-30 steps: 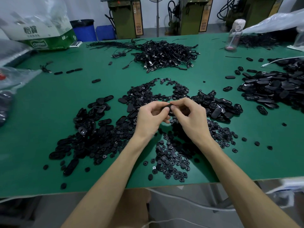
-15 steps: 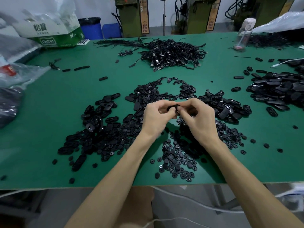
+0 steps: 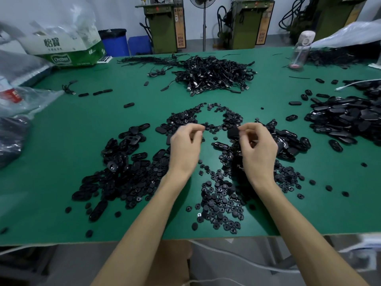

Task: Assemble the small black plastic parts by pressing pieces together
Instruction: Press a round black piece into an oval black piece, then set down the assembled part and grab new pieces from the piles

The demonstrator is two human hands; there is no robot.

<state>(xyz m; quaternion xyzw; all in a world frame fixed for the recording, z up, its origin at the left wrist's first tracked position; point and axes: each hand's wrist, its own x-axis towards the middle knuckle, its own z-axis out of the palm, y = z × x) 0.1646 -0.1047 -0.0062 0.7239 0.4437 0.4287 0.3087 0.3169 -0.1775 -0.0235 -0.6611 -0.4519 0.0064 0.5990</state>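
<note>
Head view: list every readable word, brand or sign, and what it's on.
"怡寶": white upper part of the white-and-green plastic-wrapped pack, far left of the table.
"Cestbon": green band of the same pack.
Orange vertical placards on the green machines behind: characters too blurred to read.
Red label inside the clear plastic bag, left: unreadable.

Head-worn view, forward-down over the table (image 3: 61, 162)

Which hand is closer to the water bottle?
The right hand. The bottle stands at the far right of the table; the right hand, pinching a part, is nearer the person and to its left, and the left hand is further left still.
</note>
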